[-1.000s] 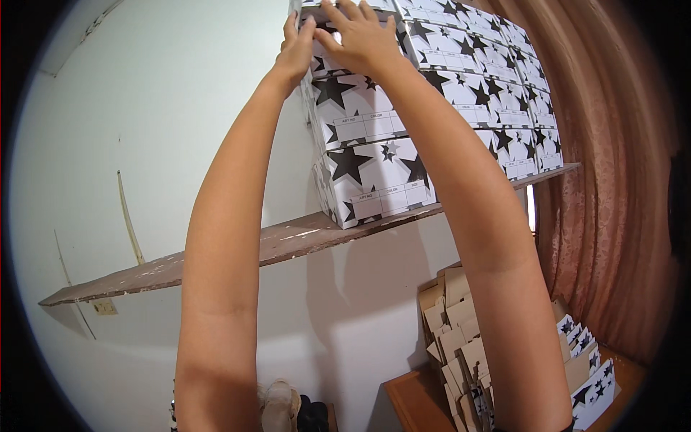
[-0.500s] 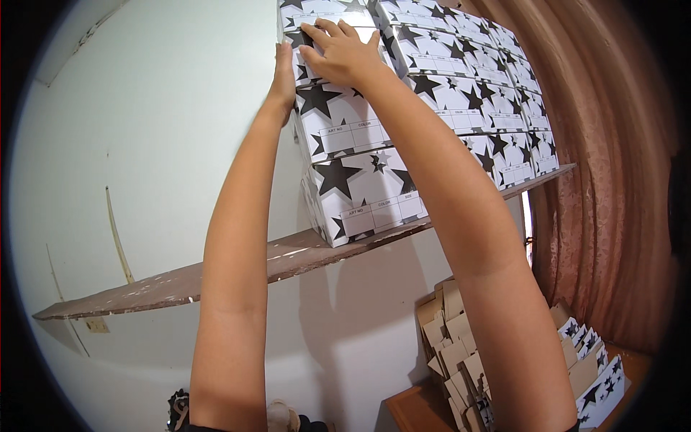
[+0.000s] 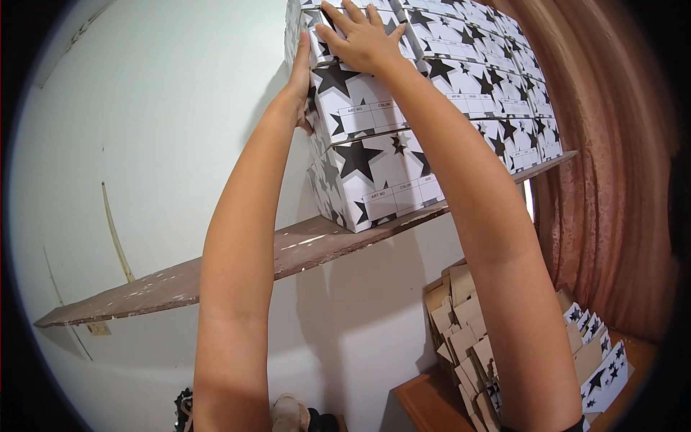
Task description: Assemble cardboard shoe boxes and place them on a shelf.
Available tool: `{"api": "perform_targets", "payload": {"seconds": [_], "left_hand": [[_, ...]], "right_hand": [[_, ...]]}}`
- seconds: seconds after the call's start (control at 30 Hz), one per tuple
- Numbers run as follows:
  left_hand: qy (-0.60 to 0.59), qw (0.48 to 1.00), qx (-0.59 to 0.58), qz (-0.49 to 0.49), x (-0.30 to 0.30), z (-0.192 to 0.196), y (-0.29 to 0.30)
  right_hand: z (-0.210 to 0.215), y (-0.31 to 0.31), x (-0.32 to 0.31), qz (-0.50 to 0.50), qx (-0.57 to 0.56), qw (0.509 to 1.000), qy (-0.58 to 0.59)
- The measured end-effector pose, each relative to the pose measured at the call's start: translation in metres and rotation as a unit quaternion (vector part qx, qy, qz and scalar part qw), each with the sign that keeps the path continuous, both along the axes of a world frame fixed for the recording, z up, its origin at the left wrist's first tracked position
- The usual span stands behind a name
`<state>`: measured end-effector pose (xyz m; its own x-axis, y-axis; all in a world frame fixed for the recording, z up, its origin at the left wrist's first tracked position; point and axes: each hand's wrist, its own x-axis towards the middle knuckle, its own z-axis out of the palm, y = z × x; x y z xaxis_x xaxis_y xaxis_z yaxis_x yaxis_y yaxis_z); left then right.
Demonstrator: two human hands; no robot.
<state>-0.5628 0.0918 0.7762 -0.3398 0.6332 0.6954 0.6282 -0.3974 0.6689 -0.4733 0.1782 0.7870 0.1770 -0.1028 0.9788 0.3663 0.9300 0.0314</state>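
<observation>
Both my arms reach up to a stack of white boxes with black stars (image 3: 374, 151) on a brown wooden wall shelf (image 3: 165, 288). My left hand (image 3: 301, 68) lies flat against the left side of an upper box (image 3: 353, 101) at the stack's left end. My right hand (image 3: 360, 39) presses with spread fingers on the front face of the box above it, near the top of the view. Neither hand closes around anything. More starred boxes (image 3: 497, 79) fill the shelf to the right in rows.
A white wall (image 3: 144, 144) rises behind the shelf, whose left half is bare. A reddish-brown curtain (image 3: 612, 180) hangs at the right. Below it, flattened cardboard and starred box blanks (image 3: 475, 345) lean on a wooden surface (image 3: 425, 403). Shoes (image 3: 291, 414) lie near the bottom edge.
The view has tilted up slightly, so boxes and shelf sit lower in the picture. Both hands stay on the upper boxes, the right one now spread wider on the front.
</observation>
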Motion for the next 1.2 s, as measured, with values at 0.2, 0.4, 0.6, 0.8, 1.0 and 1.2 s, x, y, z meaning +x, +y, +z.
{"api": "perform_targets", "payload": {"seconds": [0.2, 0.4, 0.6, 0.8, 1.0, 1.2], "left_hand": [[0.008, 1.000, 0.009, -0.008, 0.003, -0.002, 0.007], [-0.005, 0.983, 0.093, -0.159, 0.020, -0.017, 0.005], [-0.044, 0.974, 0.136, -0.178, 0.019, -0.028, 0.001], [-0.038, 0.983, 0.122, -0.133, 0.027, -0.056, 0.003], [-0.119, 0.992, 0.023, -0.021, 0.084, -0.087, -0.016], [0.116, 0.964, 0.102, 0.215, 0.068, -0.161, -0.034]], "right_hand": [[-0.008, 0.001, 0.002, 0.012, -0.015, 1.000, -0.019], [-0.032, 0.001, 0.005, 0.025, 0.022, 0.999, -0.028], [-0.081, -0.001, 0.007, -0.002, 0.073, 0.996, -0.056], [-0.136, -0.003, 0.024, -0.035, 0.015, 0.990, -0.135], [-0.185, -0.024, 0.058, -0.018, -0.135, 0.954, -0.268], [-0.250, -0.069, 0.086, -0.048, -0.191, 0.927, -0.319]]}}
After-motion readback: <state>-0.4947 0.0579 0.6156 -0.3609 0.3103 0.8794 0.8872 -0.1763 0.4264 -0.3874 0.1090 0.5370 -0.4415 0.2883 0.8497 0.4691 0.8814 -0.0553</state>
